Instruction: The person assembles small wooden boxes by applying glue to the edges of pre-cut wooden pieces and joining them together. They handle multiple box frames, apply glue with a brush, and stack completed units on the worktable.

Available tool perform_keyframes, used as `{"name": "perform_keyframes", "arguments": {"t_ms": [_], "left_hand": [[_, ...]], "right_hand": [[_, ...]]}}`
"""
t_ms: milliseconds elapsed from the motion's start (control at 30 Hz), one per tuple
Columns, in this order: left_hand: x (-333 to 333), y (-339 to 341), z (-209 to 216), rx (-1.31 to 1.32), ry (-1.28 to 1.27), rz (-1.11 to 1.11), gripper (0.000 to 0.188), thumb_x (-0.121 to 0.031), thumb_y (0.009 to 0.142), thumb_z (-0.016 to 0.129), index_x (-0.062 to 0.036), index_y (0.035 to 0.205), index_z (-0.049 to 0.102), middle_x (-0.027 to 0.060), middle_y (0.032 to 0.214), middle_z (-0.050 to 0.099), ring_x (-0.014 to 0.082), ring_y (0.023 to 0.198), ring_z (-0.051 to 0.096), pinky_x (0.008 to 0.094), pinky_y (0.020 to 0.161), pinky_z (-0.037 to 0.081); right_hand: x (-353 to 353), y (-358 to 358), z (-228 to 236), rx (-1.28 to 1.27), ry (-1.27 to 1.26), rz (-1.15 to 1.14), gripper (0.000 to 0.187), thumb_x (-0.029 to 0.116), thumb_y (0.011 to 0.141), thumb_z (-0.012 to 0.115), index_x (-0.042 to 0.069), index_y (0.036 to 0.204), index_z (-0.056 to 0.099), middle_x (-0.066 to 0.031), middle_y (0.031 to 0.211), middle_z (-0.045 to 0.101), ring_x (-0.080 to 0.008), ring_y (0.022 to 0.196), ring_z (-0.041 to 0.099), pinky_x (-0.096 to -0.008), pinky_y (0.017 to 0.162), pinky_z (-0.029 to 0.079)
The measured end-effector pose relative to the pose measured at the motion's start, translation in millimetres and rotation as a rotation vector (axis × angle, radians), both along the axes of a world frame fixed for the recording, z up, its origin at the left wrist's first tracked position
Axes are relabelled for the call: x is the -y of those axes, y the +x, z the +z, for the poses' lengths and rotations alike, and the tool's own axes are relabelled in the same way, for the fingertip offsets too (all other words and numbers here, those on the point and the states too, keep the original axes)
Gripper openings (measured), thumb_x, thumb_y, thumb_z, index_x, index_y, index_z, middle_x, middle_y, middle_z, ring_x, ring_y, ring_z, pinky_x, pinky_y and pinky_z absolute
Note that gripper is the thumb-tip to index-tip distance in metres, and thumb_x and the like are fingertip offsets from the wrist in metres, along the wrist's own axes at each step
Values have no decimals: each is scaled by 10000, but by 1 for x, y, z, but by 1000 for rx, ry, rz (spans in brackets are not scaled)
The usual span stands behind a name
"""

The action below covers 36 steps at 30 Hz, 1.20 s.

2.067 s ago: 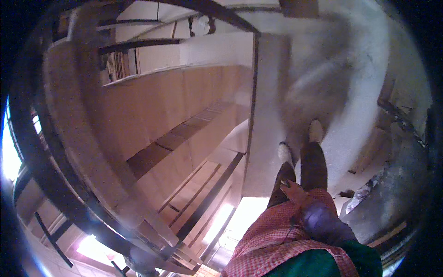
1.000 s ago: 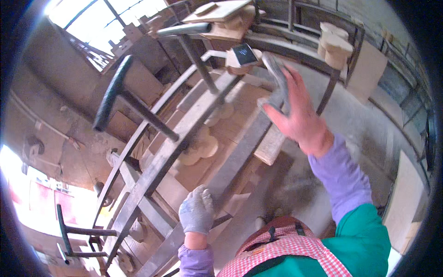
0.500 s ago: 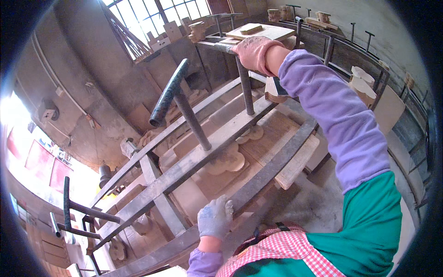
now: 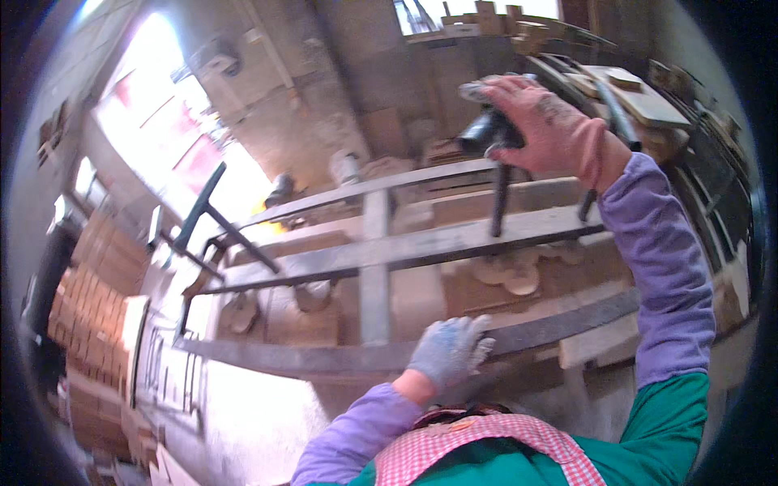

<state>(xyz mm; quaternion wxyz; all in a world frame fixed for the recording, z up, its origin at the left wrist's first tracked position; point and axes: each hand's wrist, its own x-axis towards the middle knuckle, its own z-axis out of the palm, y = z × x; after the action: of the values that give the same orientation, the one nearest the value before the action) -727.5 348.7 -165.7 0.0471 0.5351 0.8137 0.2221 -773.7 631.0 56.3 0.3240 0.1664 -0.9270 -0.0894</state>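
Note:
My right hand (image 4: 555,134), in a pinkish work glove, is raised at the upper right. Its fingers reach over the dark wrapped crossbar (image 4: 480,134) of a T-shaped post, with the thumb below. The post (image 4: 500,198) stands on the middle rail (image 4: 429,245) of a long metal frame. Near my body, my left hand (image 4: 446,352) in a grey-blue glove lies on the frame's front bar (image 4: 539,332), fingers stretched out. Beneath the rails are flower-shaped wooden pieces (image 4: 519,275) on brown boards.
Another T-shaped post (image 4: 198,206) rises at the frame's left end. Stacked brown blocks (image 4: 93,324) stand at far left. A pale board (image 4: 648,101) with a small wooden piece lies at the back right. A bright doorway (image 4: 154,121) opens at the back left.
The view has swung left. My right hand has gone from the farther T-post to the crossbar of the nearer one. My left hand stays on the front bar.

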Motion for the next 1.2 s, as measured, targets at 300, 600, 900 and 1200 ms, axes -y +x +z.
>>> {"name": "perform_keyframes", "arguments": {"t_ms": [300,600,900,1200], "left_hand": [[105,-86,86,-605,552,68,486,-198,851,669,-66,1306,560,158,1266,558,351,1133,549,467,968,452],[237,-210,193,-636,521,735,286,-278,922,625,-38,1078,638,168,948,653,363,915,629,481,814,492],[239,-269,175,-680,858,586,237,-170,925,599,-21,1101,653,161,948,681,345,894,660,445,779,531],[264,-296,164,-707,923,249,295,-39,874,574,-21,1164,623,158,979,666,317,827,662,396,793,528]], "right_hand": [[42,-29,5,84,-104,-494,350,167,721,755,44,1033,654,-138,955,678,-324,963,660,-425,874,527],[190,-88,37,320,-313,135,663,403,912,641,18,1421,458,-220,1371,502,-350,1254,514,-432,1068,424],[353,-369,-19,447,-944,323,456,379,938,614,-15,1159,672,-169,1119,659,-259,1013,628,-373,879,495],[336,-339,-25,460,-1077,269,348,326,916,589,0,911,710,-110,792,679,-234,760,645,-360,721,501]]}}
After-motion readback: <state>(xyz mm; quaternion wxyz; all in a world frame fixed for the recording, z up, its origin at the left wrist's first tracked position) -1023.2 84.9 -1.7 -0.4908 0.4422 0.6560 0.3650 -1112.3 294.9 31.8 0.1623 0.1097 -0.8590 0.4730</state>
